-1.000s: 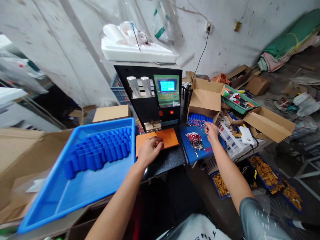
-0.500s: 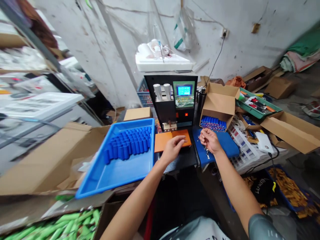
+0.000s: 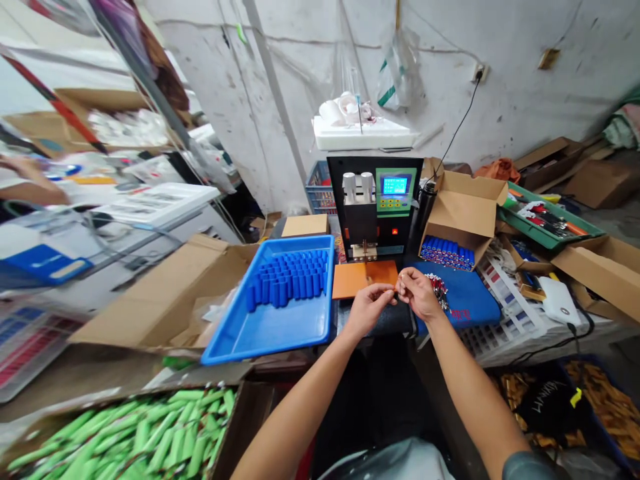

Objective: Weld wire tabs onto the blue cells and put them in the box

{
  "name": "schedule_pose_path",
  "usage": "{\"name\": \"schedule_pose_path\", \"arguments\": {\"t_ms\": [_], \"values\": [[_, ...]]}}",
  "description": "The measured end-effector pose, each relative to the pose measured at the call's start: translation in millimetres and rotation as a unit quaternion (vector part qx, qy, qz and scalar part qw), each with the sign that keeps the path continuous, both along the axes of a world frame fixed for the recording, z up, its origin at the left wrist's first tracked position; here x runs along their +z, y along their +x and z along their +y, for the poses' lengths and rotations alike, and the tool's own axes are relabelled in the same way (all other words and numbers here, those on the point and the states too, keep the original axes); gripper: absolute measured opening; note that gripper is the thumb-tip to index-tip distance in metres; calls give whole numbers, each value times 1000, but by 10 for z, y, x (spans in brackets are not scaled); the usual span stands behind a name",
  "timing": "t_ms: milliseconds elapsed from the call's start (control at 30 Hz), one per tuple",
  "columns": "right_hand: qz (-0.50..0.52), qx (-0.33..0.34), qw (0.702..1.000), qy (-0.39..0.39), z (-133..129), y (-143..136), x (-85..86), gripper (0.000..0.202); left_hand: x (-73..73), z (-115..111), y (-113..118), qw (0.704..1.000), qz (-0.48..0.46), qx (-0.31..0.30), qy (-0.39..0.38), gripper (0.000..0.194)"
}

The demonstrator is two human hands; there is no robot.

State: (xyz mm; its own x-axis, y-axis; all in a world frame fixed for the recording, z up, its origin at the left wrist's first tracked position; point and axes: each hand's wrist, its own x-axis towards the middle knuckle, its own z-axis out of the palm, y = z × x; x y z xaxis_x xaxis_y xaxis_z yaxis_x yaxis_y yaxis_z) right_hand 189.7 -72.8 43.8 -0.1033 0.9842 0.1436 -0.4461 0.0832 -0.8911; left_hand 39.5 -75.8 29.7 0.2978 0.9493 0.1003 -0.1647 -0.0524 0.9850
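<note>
Now meeting at twelve o'clock over the orange pad [image 3: 364, 279]: left hand [image 3: 367, 308] lifted off it, right hand [image 3: 417, 294] back from the wire pile [image 3: 439, 287]. Fingers of both pinched on one small wire lead [image 3: 395, 289], ready for joining.

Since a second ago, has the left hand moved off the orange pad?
Yes. The left hand has left the orange pad, coming nearer the body to meet the right hand at the pad's near edge.

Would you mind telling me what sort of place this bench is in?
Probably a small battery-pack workshop: a spot-welding machine with a lit screen, a blue tray of blue cylindrical cells, and a carton of green cells.
</note>
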Motion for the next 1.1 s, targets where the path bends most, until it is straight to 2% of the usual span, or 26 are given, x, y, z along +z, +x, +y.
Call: {"name": "schedule_pose_path", "arguments": {"t_ms": [100, 200, 367, 467, 567, 700, 767, 833, 900, 933, 1000, 1100], "values": [[5, 2, 1000, -19, -5, -62, -16, 30, -39, -9, -42, 998, 35, 28, 41, 28], [-20, 7, 999, -28, 1, -106, -48, 33, -62, -15, -143, 987, 111, 67, 94, 25], [-174, 6, 984, 27, 24, -193, -122, 28, -39, 22, -365, 939, 284, 78, 176, 25], [-214, -4, 976, 44, 19, -253, -146, 25, -14, 29, -455, 916, 348, 67, 189, 24], [-247, -8, 968, 46, -4, -303, -153, 26, 19, -33, -490, 911, 363, 56, 188, 23], [-271, -19, 961, 52, -1, -334, -185, 28, 40, -108, -579, 929, 317, 63, 181, 23], [-270, -35, 961, 49, 11, -326, -217, 29, 35, -92, -753, 933, 298, 98, 173, 24], [-260, -52, 963, 42, 20, -300, -259, 29, 23, -37, -1050, 920, 320, 163, 156, 24], [-239, -70, 968, 34, 25, -265, -309, 29, 3, 50, -1435, 876, 397, 245, 121, 22], [-226, -79, 971, 30, 27, -248, -336, 28, -9, 99, -1636, 841, 453, 281, 91, 23], [-204, -87, 975, 24, 33, -222, -392, 28, -30, 196, -2005, 749, 576, 326, 18, 26], [-194, -80, 977, 19, 40, -212, -463, 28, -42, 313, -2373, 631, 713, 306, -15, 34]]}}
